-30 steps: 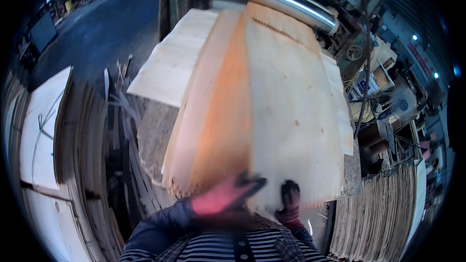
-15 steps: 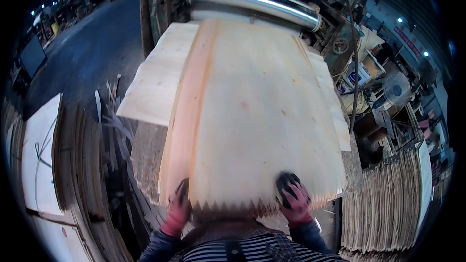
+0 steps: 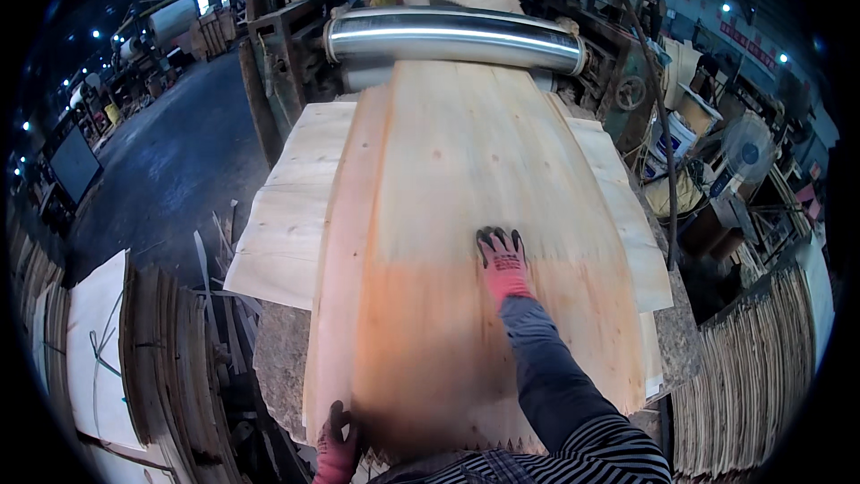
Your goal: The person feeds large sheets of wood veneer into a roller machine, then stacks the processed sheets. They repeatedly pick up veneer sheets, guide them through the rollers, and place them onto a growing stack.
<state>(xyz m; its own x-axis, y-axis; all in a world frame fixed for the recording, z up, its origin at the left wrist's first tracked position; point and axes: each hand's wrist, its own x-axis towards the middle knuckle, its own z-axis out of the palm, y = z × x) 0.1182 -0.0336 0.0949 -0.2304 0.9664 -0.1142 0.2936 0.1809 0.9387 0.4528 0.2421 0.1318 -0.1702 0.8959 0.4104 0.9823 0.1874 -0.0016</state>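
A large pale veneer sheet lies on top of a stack, its far end at a shiny metal roller. Its near edge crosses the middle of an orange-tinted veneer sheet underneath. My right hand, in a pink glove with black fingertips, is open on the wood at that near edge, fingers spread, arm stretched forward. Down at the stack's near left corner is my left hand, gloved alike, its fingers apart beside the edge of a pinkish veneer strip. No held thing shows in it.
Wider pale sheets jut out on the left of the stack. Bundled veneer stacks stand at the lower left and lower right. A rusty machine frame surrounds the roller. A fan and a white bucket are at the right.
The top sheet has slid forward toward the roller, baring the orange-tinted sheet below. My right hand has moved from the near edge far forward; my left hand stays near the lower left corner.
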